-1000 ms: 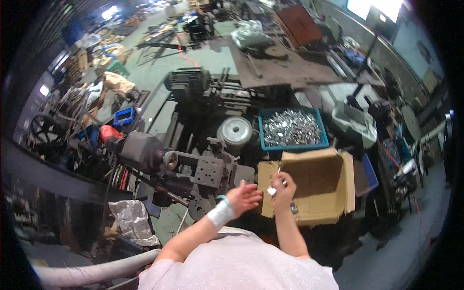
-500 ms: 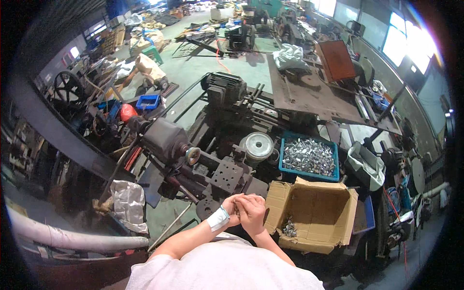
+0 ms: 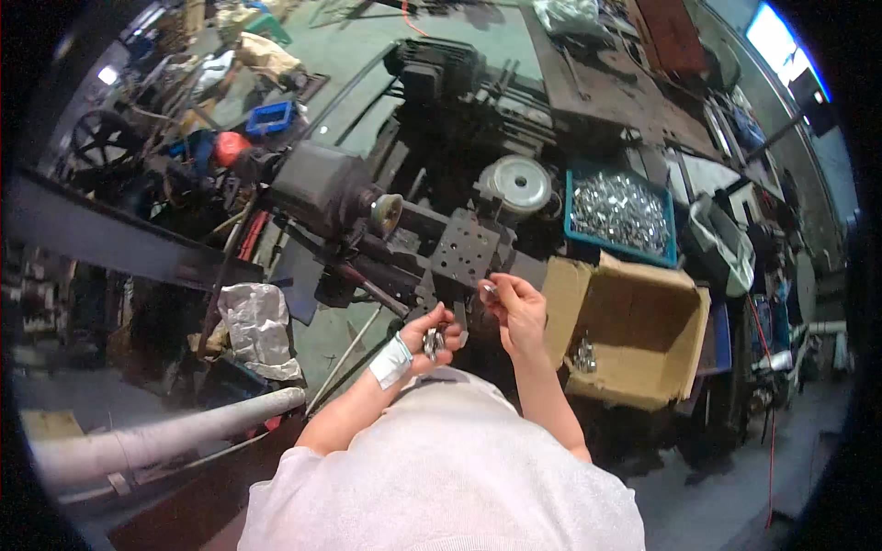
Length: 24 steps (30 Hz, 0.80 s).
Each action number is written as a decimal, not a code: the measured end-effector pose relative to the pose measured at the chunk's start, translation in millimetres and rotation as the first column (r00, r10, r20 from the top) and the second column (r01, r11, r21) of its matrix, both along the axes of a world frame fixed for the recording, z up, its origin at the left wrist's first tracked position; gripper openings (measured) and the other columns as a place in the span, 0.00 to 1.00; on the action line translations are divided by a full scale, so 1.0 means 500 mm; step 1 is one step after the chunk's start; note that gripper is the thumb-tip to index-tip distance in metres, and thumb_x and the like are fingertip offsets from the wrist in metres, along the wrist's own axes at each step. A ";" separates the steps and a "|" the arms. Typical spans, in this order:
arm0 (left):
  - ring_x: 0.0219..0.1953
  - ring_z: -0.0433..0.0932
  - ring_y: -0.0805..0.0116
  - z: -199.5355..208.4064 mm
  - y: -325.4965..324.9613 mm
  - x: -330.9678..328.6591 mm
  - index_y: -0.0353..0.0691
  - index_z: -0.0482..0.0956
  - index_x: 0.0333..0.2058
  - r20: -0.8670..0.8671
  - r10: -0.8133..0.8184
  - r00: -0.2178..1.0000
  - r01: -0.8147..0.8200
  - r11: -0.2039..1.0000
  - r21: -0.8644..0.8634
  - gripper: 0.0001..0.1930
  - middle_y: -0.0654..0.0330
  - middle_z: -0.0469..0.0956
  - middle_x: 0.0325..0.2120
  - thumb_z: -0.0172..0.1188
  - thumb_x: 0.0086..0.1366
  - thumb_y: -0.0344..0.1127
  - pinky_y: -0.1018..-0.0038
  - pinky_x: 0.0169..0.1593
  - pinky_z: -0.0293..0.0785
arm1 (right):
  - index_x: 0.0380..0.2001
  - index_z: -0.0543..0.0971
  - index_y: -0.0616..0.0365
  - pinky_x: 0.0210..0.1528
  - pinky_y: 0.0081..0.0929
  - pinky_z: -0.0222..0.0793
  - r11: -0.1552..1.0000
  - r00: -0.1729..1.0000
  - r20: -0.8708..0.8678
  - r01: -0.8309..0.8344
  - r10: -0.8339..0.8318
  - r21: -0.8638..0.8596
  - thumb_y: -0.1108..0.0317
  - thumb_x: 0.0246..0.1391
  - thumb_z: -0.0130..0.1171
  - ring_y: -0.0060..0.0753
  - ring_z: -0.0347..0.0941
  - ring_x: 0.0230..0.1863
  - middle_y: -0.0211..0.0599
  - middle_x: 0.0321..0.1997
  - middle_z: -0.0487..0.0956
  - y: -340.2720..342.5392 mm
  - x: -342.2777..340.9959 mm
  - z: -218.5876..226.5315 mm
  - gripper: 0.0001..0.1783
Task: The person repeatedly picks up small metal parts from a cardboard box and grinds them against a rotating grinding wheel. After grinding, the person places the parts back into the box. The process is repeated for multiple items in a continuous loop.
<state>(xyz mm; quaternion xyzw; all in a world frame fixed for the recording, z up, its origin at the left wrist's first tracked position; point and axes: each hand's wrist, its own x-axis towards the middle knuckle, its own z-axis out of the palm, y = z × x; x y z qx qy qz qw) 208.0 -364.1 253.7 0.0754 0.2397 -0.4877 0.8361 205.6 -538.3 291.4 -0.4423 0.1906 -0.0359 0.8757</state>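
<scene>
In my left hand (image 3: 430, 340), palm up with its fingers curled, lie several small shiny metal parts (image 3: 433, 343). A white wrap (image 3: 390, 362) is round that wrist. My right hand (image 3: 518, 314) is a little to the right and farther out, pinching one small metal part (image 3: 489, 291) between thumb and fingertips. Just beyond my hands stands a dark machine with a drilled metal block (image 3: 463, 248). Left of the block is its round chuck-like end (image 3: 386, 213), with a brassy rim. The exact shape of the small parts is too fine to tell.
An open cardboard box (image 3: 638, 335) at the right holds a small heap of metal parts (image 3: 584, 354). Behind it sits a teal crate (image 3: 672, 241) full of shiny parts. A round metal pot (image 3: 519, 184) stands beyond the block. A thick pale pipe (image 3: 175, 432) runs along the left.
My hands were together and are now apart, the right one moved outward with a metal part pinched in it. The view has tilted down, and the parts in my left palm now show.
</scene>
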 end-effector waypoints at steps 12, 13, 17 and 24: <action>0.17 0.72 0.73 0.021 0.171 0.184 0.37 0.69 0.39 0.550 -0.315 0.773 -0.056 0.830 0.555 0.14 0.62 0.72 0.21 0.57 0.54 0.30 0.79 0.16 0.64 | 0.26 0.75 0.67 0.25 0.12 0.62 0.818 0.992 0.123 0.103 -0.041 -0.566 0.79 0.43 0.57 0.16 0.67 0.25 0.29 0.25 0.72 0.240 0.135 0.011 0.04; 0.18 0.72 0.74 0.023 0.182 0.196 0.37 0.69 0.40 0.580 -0.348 0.737 -0.090 0.800 0.594 0.14 0.63 0.73 0.22 0.57 0.53 0.29 0.79 0.17 0.65 | 0.27 0.75 0.67 0.26 0.13 0.62 0.801 0.992 0.108 0.111 -0.059 -0.588 0.80 0.42 0.57 0.16 0.67 0.25 0.30 0.25 0.72 0.261 0.145 0.012 0.04; 0.20 0.72 0.79 0.002 0.226 0.246 0.36 0.74 0.36 0.650 -0.434 0.624 -0.141 0.755 0.640 0.11 0.65 0.74 0.21 0.58 0.53 0.30 0.83 0.20 0.67 | 0.27 0.75 0.67 0.28 0.13 0.64 0.754 0.991 0.083 0.135 -0.107 -0.642 0.79 0.40 0.59 0.17 0.68 0.25 0.31 0.25 0.73 0.318 0.175 -0.023 0.06; 0.24 0.71 0.81 -0.038 0.246 0.287 0.34 0.74 0.33 0.588 -0.574 0.570 -0.122 0.649 0.751 0.09 0.65 0.75 0.24 0.59 0.53 0.32 0.84 0.27 0.68 | 0.28 0.76 0.63 0.22 0.12 0.64 0.911 0.948 -0.234 0.111 -0.217 -0.396 0.71 0.46 0.57 0.16 0.69 0.21 0.28 0.22 0.74 0.348 0.197 -0.079 0.06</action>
